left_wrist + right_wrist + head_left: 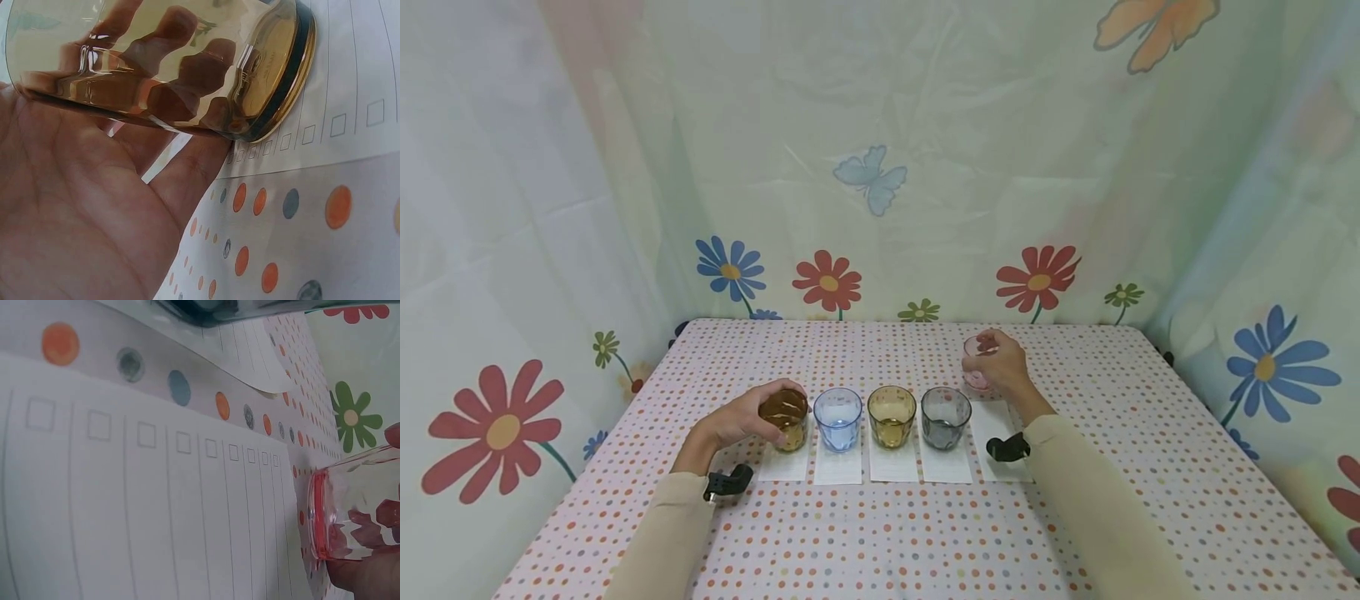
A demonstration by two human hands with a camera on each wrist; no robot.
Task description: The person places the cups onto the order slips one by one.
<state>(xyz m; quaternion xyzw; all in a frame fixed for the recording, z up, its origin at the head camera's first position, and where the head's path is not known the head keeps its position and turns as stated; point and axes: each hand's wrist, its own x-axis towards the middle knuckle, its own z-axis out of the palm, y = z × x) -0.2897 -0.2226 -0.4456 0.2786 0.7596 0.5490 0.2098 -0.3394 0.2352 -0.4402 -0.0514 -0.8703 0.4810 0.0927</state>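
At the left end of a row of tumblers, my left hand (pixel 737 418) grips a brown glass tumbler (pixel 790 415). In the left wrist view its fingers show through the brown glass, whose base stands over a ruled paper sheet. Farther back on the right, my right hand (pixel 1007 368) holds a pink glass tumbler (pixel 976 380) just beyond the rightmost paper sheet (pixel 1006 462). The right wrist view shows the pink tumbler's thick base and fingertips around its side; whether it touches the table is unclear.
Between the hands stand a blue tumbler (pixel 838 421), an amber tumbler (pixel 892 417) and a grey tumbler (pixel 946 418), each on a paper sheet. A dotted cloth covers the table (pixel 880 542). A flowered curtain (pixel 880 250) rises behind the table and at both sides.
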